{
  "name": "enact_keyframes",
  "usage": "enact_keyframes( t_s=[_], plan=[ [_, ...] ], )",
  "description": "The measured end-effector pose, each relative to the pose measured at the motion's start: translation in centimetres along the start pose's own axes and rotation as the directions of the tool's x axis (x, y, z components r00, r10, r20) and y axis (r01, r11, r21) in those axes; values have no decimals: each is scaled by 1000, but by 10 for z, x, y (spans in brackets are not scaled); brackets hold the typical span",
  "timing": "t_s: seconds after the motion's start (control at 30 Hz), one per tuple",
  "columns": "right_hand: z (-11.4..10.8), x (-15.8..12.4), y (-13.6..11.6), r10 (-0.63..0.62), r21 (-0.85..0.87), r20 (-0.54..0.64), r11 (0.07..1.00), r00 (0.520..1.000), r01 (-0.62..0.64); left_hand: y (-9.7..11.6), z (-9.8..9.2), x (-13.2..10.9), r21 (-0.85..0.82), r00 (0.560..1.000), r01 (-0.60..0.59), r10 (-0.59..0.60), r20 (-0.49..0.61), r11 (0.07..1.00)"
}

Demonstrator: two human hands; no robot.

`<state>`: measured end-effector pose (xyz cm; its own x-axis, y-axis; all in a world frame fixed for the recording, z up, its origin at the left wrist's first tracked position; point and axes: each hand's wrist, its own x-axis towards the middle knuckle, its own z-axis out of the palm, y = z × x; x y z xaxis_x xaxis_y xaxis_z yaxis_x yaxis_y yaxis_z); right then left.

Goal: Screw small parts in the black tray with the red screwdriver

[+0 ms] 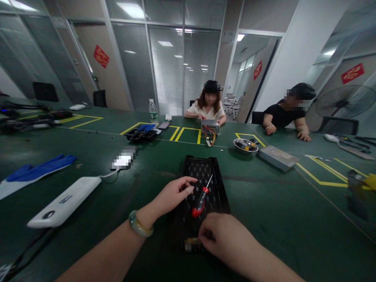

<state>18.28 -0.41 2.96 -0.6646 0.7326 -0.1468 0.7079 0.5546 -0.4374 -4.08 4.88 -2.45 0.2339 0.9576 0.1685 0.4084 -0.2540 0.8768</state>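
A black shallow tray with a patterned floor (195, 168) lies on the green table in front of me. A screwdriver (200, 201) with a red and black handle rests in it, its shaft pointing away. My left hand (178, 192) reaches over the tray's left edge beside the screwdriver, fingers stretched out and holding nothing. At the tray's near end, my right hand (223, 235) is closed, with its fingertips pinched at a small black part with yellow on it (191, 245). Part of that piece is hidden behind the fingers.
To the left lie a white power bank-like device (70, 199), a lit phone (122, 161) and blue-white gloves (38, 172). Farther off are a black divided tray (141, 135), a bottle (153, 111), a metal bowl of parts (246, 146) and a grey metal box (277, 157). Two people sit opposite.
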Motion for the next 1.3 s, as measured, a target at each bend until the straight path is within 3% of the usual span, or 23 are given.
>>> enact_keyframes(
  t_s=[0.17,0.43,0.8,1.13,1.3],
  plan=[
    [3,0,6,-47,44,-22,998,999,48,1,-1,1,-9,998,-27,26,-64,1000],
    [0,0,0,-80,-101,15,992,997,81,-11,-5,8,-15,984,9,-11,-176,1000],
    [-5,-1,-3,-44,-92,36,995,998,47,-18,-5,10,-1,988,18,-18,-154,1000],
    [2,-2,4,-209,-43,-6,977,978,209,-12,-6,8,25,991,2,2,-132,1000],
    [2,-2,6,-267,-78,64,959,961,272,-9,-6,8,43,992,-6,11,-122,999]
  ],
)
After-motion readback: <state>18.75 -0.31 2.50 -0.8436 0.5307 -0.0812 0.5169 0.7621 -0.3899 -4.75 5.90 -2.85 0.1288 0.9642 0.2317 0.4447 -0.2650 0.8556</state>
